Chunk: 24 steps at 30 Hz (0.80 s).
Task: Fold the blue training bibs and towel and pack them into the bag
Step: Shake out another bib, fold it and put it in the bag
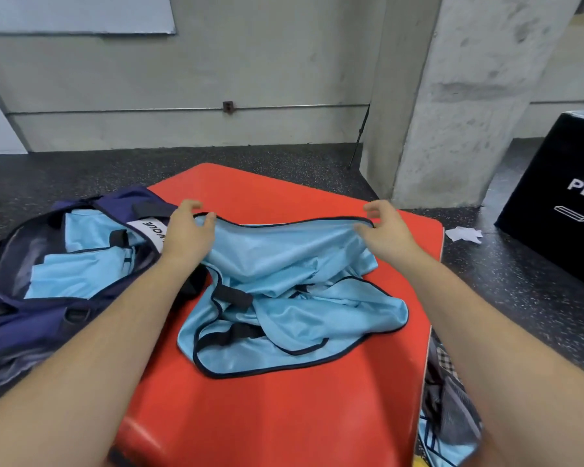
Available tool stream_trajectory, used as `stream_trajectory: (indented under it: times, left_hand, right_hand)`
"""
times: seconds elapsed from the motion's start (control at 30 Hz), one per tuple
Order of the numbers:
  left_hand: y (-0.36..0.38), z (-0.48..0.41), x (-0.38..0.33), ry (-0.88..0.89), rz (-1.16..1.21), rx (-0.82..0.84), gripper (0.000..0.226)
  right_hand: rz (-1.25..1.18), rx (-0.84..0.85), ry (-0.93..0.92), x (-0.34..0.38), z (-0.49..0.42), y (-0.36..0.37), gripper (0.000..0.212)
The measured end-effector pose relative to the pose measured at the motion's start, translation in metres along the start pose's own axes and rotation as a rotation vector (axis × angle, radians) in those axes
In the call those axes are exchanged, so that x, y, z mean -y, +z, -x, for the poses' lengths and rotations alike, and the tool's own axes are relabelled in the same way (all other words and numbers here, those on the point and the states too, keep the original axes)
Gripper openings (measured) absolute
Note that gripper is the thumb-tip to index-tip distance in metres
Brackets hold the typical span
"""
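- The blue bib [284, 281] lies crumpled on the middle of the red mat [284, 416], black-trimmed hem and straps tangled. It is unfolded.
- Its far hem runs raised between both hands, judged a hold for spreading the cloth flat before folding.
- The left hand [186, 230] is half curled at the far-left corner, thumb touching the hem. Whether it pinches cannot be told.
- The right hand [386, 230] is half curled at the far-right corner, thumb on the cloth, fingers above it. Grip likewise unclear.
- The navy bag [21, 315] lies open just left, touching the mat, with folded bibs [81, 271] inside. It is kept close for packing.
- Checked fabric [449, 412] hangs near right; possibly the towel, unconfirmed.
- The black box [560, 203] stands far right.
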<state>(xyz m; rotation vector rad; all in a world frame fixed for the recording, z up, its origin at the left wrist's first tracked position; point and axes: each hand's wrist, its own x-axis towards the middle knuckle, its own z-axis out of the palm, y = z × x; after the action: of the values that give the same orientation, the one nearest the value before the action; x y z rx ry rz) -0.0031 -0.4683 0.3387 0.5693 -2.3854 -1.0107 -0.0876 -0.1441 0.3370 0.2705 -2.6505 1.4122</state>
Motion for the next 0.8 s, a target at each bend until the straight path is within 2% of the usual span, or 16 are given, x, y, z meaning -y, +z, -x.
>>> stream_trajectory:
  times: [0.07, 0.13, 0.17, 0.23, 0.27, 0.33, 0.43, 0.5, 0.57, 0.7, 0.8]
  left_hand:
    - [0.012, 0.005, -0.009, 0.108, -0.187, -0.014, 0.048]
    - [0.026, 0.024, -0.021, 0.326, -0.26, 0.038, 0.035]
    - [0.034, 0.036, -0.026, 0.434, -0.225, 0.136, 0.022]
    - [0.05, 0.065, -0.032, 0.539, -0.145, 0.423, 0.004]
    - [0.058, 0.078, -0.032, 0.562, -0.153, 0.538, 0.006]
    - [0.073, 0.095, -0.031, 0.611, -0.226, 0.65, 0.013]
    - [0.083, 0.106, -0.034, 0.547, -0.289, 0.685, 0.021]
    - [0.086, 0.107, -0.035, 0.473, -0.303, 0.667, 0.022]
    - [0.087, 0.11, -0.037, 0.448, -0.362, 0.669, 0.025]
    - [0.083, 0.118, -0.045, 0.441, -0.532, 0.798, 0.053]
    - [0.081, 0.124, -0.052, 0.446, -0.497, 0.884, 0.062]
  right_hand:
    - [0.145, 0.054, -0.143, -0.003, 0.001, 0.007, 0.038]
    - [0.275, 0.15, -0.271, -0.004, 0.009, 0.011, 0.025]
    - [0.294, 0.256, -0.262, -0.002, 0.016, 0.012, 0.015]
    - [0.343, 0.482, -0.211, -0.003, 0.034, 0.014, 0.006]
    - [0.41, 0.568, -0.202, -0.006, 0.041, 0.016, 0.007]
    - [0.57, 0.655, -0.19, -0.018, 0.053, 0.021, 0.018]
    - [0.673, 0.629, -0.15, -0.028, 0.064, 0.025, 0.041]
    - [0.677, 0.608, -0.138, -0.027, 0.069, 0.025, 0.044]
    - [0.682, 0.627, -0.15, -0.026, 0.074, 0.024, 0.036]
    - [0.644, 0.658, -0.165, -0.026, 0.083, 0.019, 0.017]
    - [0.593, 0.701, -0.164, -0.021, 0.085, 0.012, 0.012]
